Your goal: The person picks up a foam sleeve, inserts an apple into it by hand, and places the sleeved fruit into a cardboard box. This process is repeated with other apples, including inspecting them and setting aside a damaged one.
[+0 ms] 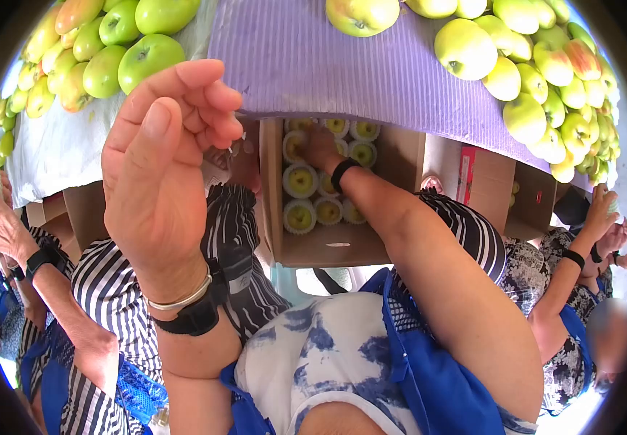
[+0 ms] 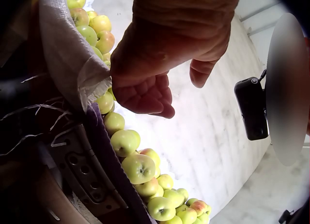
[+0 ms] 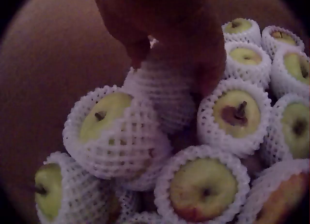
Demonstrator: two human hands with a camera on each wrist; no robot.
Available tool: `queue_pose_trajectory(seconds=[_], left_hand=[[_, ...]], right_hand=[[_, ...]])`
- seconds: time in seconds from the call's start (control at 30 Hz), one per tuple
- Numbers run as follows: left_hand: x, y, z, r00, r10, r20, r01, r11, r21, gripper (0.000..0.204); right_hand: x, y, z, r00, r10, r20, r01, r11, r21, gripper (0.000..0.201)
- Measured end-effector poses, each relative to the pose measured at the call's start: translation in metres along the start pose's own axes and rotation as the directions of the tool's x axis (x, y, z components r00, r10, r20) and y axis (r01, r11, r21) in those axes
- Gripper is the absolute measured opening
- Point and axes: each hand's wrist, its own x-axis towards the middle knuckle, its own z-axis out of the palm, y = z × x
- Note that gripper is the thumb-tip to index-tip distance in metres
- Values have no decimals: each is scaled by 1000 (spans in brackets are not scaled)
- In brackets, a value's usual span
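My left hand (image 1: 157, 167) is raised beside the table, palm up with fingers loosely bent and nothing in it; the left wrist view shows the same hand (image 2: 169, 50) above the apple pile. Down in a cardboard box (image 1: 273, 196), my right hand (image 1: 319, 147) is among apples in white foam nets (image 1: 300, 181). The right wrist view has the fingers of that hand (image 3: 169, 40) gripping a netted apple (image 3: 164, 91), most of which the hand hides. Around it stand other netted apples (image 3: 208, 187), several with stems upward.
Loose green apples (image 1: 465, 49) lie piled on the purple-covered table (image 1: 342, 72) at right and on white cloth (image 1: 60, 156) at left. Other people's hands (image 1: 5, 228) work at both sides. An open box (image 1: 531, 210) stands under the table at right.
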Motion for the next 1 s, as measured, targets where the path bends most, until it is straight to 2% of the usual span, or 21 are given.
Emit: queue_pose_trajectory(seconds=[0.1,0.17,0.23,0.3,0.33,0.37,0.43,0.5,0.57,0.63,0.67,0.73,0.77,0.87,0.9,0.93,1.0], left_hand=[[0,0,0,1000,8,1,-8,1000,10,53],[0,0,0,1000,11,-1,-11,1000,18,53],[1,2,1,1000,18,1,-18,999,29,53],[-1,-1,10,996,13,-85,-13,1000,0,44],[2,-1,16,993,37,-114,-39,999,-16,39],[2,2,19,992,31,-126,-33,999,-15,38],[4,2,21,991,46,-122,-58,994,-95,37],[6,2,23,987,54,-152,-74,989,-132,35],[8,3,26,984,51,-171,-75,987,-139,33],[7,3,29,982,22,-189,-46,991,-124,31],[6,3,29,981,4,-195,-31,991,-132,29],[6,4,30,978,-42,-207,10,988,-154,24],[7,4,30,978,-34,-205,0,987,-160,23],[6,5,29,978,-39,-203,-1,981,-193,21],[6,6,29,978,-39,-203,-4,978,-208,21],[7,6,29,978,-41,-205,-6,975,-222,20],[8,5,30,982,-42,-183,-4,970,-244,20]], right_hand=[[-22,-27,-36,994,97,39,-99,994,44,59],[-6,-10,-8,997,42,71,-51,991,127,58],[-3,-7,1,992,5,129,-29,983,181,56],[-3,-6,-4,982,-15,186,-23,980,198,54],[-6,0,-6,993,-109,53,99,981,165,58],[-7,8,0,973,-214,-85,223,968,111,61],[3,17,9,934,-308,-182,324,944,62,58],[-19,-18,-40,994,-105,-21,107,981,162,40],[-34,-41,-85,929,-258,266,314,929,-195,25],[-34,-25,-81,812,-373,449,527,799,-289,18],[-38,-12,-81,705,-507,496,698,621,-357,18],[-68,-43,-143,651,-427,627,722,603,-340,22],[-93,-64,-179,679,-243,693,566,774,-283,26],[-131,-87,-253,586,-248,771,680,669,-301,43],[-145,-106,-289,587,-167,792,639,696,-327,47],[-147,-99,-312,577,-255,776,640,732,-235,47],[-156,-125,-367,617,-221,755,548,810,-211,41]])
